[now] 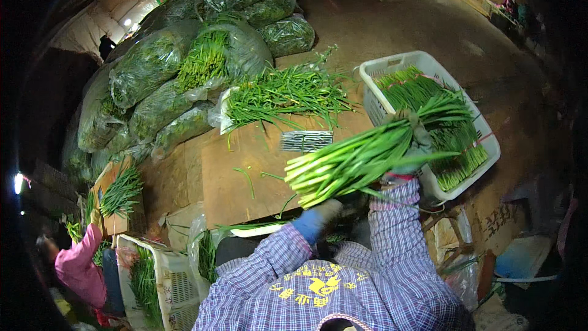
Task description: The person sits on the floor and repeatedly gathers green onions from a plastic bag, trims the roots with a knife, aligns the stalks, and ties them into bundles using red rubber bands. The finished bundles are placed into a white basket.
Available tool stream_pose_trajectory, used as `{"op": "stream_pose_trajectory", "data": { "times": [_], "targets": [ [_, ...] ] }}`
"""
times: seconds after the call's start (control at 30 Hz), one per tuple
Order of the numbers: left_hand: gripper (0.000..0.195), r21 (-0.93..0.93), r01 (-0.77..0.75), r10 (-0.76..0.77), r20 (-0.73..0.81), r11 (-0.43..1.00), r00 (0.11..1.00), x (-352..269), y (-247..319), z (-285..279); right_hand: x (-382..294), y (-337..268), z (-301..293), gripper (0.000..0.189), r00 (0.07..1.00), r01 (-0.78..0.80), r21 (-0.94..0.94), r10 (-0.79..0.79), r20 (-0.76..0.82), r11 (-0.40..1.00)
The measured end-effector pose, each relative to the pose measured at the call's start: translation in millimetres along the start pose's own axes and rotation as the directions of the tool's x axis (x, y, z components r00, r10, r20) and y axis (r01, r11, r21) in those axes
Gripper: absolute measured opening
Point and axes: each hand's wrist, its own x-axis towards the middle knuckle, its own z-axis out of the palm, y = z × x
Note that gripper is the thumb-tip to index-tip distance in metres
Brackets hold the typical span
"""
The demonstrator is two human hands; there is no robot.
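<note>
My right hand, in a grey work glove, grips a large bunch of long green leafy stalks, which look like garlic chives. The pale cut ends point left over the wooden board, and the leaf tips reach over a white plastic crate. Just below the pale ends is my left hand, in a blue glove. Motion blur hides its fingers, and I cannot tell whether it touches the stalks. Tied bundles of the same greens lie inside the crate.
A loose heap of greens covers the board's far side, near a striped flat piece. Filled plastic sacks are piled beyond. At left, a person in pink handles greens beside another white crate.
</note>
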Motion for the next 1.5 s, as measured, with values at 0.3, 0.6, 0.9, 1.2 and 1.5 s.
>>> {"op": "stream_pose_trajectory", "data": {
  "times": [0.3,0.6,0.9,1.2,1.5],
  "targets": [
    [0.094,-0.676,-0.29,0.514,0.152,0.678,0.844,-59,68,-9,-74,13,70,0.037,0.899,0.032,-0.076,0.005,0.438,0.997],
    [0.057,-0.732,-0.302,0.54,0.106,0.611,0.835,-75,47,-28,-145,-51,77,0.053,0.394,-0.077,-0.739,0.701,0.594,0.669],
    [0.043,-0.165,-0.299,0.312,0.063,0.94,0.948,-114,59,23,-186,-192,56,0.033,0.661,-0.006,-0.996,0.747,-0.074,-0.094],
    [0.043,0.645,-0.427,0.298,0.306,0.634,0.904,-126,50,102,-130,-128,203,0.034,0.88,0.317,-0.943,0.339,0.331,0.099],
    [0.044,0.298,-0.467,0.426,0.195,0.832,0.883,-93,37,58,-122,-26,194,0.035,0.696,0.664,-0.745,0.31,0.648,0.067]
  ]
}}
